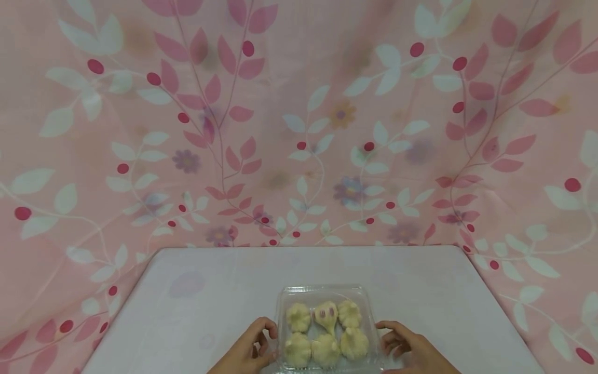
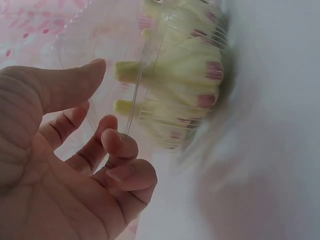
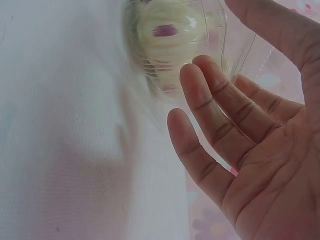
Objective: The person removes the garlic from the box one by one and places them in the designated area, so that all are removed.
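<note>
A: Nearest items, & finger state?

B: Bottom of head view, l. of ctr: L hand [image 1: 249, 347], fingers half-bent, thumb well apart from them, nothing clasped. Bottom, r. of ctr: R hand [image 1: 411, 349], fingers extended w/ a slight bend in the wrist view, thumb likewise wide of them, also gripping nothing. Both sets of fingertips lay at or just beside the box [image 1: 327, 292]; exact contact couldn't be told.

A: Box pos.?

B: Lower ctr of frame, btwn the hands. Clear plastic, w/ garlic bulbs [image 1: 325, 350] inside; whether it was latched couldn't be told.

A: Step in hand, & best technique?

B: Judged to be steadying or shifting the box from both sides. Best served by light, equal pressure on opp. walls, as thin plastic would prob. flex; fingertips low, box level, so that the bulbs kept their rows.

A: Farther back?

B: White table [image 1: 224, 280] across the lower frame; beyond it, pink floral cloth [image 1: 268, 130] filling the upper frame.

A: Counts?

B: Hands, 2; box, 1; bulbs, 6, i.e. 3 in the upper row, 3 in the lower, w/ the upper-mid. one tipped over, stem toward the frame's bottom; table, 1; no. of cloth pieces, couldn't tell.
</note>
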Demonstrator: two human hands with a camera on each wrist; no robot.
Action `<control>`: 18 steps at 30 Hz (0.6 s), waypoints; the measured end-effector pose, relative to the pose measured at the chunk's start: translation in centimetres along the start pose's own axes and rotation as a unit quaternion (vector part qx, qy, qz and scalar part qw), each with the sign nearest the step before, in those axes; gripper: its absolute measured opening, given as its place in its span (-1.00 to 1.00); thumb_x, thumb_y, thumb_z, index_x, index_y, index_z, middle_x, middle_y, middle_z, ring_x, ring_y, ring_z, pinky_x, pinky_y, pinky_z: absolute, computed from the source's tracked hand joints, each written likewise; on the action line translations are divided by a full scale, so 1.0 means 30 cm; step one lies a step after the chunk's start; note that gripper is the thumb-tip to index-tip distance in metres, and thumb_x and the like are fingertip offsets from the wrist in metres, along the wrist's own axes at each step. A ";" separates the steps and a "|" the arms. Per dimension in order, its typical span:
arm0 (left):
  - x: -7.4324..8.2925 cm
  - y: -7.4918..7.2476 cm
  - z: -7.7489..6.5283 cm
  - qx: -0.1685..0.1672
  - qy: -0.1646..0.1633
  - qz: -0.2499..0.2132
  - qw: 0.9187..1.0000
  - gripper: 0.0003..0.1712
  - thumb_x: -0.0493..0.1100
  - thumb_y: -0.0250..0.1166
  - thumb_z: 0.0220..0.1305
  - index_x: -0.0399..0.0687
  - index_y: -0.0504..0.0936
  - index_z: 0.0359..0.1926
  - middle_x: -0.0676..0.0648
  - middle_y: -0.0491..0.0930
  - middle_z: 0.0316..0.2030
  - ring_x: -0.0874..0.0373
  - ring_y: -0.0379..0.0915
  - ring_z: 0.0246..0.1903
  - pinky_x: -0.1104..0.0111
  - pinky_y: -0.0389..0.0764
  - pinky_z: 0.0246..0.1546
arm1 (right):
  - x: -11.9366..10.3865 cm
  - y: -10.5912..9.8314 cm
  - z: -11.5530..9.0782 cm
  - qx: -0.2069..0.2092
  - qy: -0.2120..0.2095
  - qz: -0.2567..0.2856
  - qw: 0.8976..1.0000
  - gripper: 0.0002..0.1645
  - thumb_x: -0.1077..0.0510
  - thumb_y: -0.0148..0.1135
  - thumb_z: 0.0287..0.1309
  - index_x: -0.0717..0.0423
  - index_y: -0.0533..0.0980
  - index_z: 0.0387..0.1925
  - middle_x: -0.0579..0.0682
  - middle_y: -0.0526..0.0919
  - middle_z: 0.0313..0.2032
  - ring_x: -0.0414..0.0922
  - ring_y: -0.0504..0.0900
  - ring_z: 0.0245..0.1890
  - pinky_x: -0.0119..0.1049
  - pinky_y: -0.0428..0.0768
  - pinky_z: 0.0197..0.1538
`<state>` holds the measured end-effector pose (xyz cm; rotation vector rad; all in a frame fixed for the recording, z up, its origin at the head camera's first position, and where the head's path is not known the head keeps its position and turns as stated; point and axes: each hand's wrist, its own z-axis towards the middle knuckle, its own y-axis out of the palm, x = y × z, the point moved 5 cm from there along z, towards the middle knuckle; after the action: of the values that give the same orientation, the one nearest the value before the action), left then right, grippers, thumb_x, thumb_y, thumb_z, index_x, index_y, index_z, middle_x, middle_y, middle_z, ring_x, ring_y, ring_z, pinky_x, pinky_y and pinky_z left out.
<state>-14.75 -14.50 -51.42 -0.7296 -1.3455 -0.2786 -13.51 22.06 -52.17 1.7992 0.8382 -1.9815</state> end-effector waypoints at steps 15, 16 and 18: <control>0.039 -0.047 0.019 0.060 0.004 0.016 0.998 -0.77 -0.17 0.24 0.41 -0.01 0.40 -0.01 -0.10 0.39 -0.10 0.29 0.41 -0.41 0.46 0.47 -0.50 | -0.004 0.007 -0.013 0.035 -0.036 -0.058 0.997 -0.14 0.34 0.25 0.27 0.33 -0.02 0.42 0.10 0.68 -0.12 -0.08 0.68 -0.16 -0.21 0.64 -0.18; 0.045 -0.050 0.023 0.066 0.006 0.019 0.998 -0.77 -0.16 0.25 0.40 -0.01 0.41 -0.02 -0.09 0.40 -0.10 0.28 0.42 -0.41 0.46 0.47 -0.50 | -0.003 0.008 -0.013 0.033 -0.037 -0.054 0.997 -0.17 0.34 0.25 0.27 0.33 0.01 0.41 0.10 0.68 -0.12 -0.08 0.67 -0.16 -0.21 0.64 -0.18; 0.057 -0.056 0.029 0.079 0.003 0.018 0.997 -0.79 -0.15 0.25 0.40 0.00 0.42 -0.04 -0.10 0.41 -0.12 0.24 0.42 -0.40 0.45 0.45 -0.49 | -0.004 0.009 -0.015 0.028 -0.043 -0.049 0.997 -0.23 0.34 0.24 0.28 0.35 0.08 0.38 0.10 0.67 -0.13 -0.07 0.67 -0.17 -0.22 0.64 -0.18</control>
<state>-16.01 -14.84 -49.23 -0.6194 -1.3315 -0.1423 -12.99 22.12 -52.12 1.7196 0.8664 -2.1482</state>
